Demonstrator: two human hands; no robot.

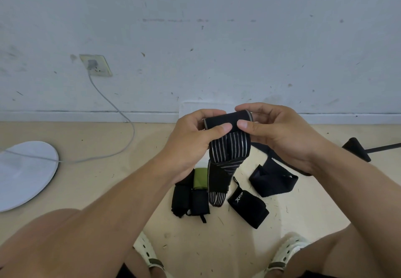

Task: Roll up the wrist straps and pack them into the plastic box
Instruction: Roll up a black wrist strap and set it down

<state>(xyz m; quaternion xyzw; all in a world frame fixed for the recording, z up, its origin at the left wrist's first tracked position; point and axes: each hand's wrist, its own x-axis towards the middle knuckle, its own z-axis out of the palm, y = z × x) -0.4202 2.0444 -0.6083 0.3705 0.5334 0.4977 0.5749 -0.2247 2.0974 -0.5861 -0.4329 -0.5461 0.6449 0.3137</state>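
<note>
My hands (pixel 234 139) cover most of the plastic box (pixel 195 106); I see only a pale corner of it by the wall. The striped strap's (pixel 225 154) rolled end is partly under my thumbs. The left hand hides the tops of the black rolls (pixel 188 199) and the green one (pixel 200 178). The white disc (pixel 26 173) runs off the left edge, the black bar (pixel 368 147) off the right.

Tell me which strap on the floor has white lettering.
The rolled black strap lying right of the hanging striped strap: it shows white "XTEP" print. The other floor straps are plain black or green.
</note>
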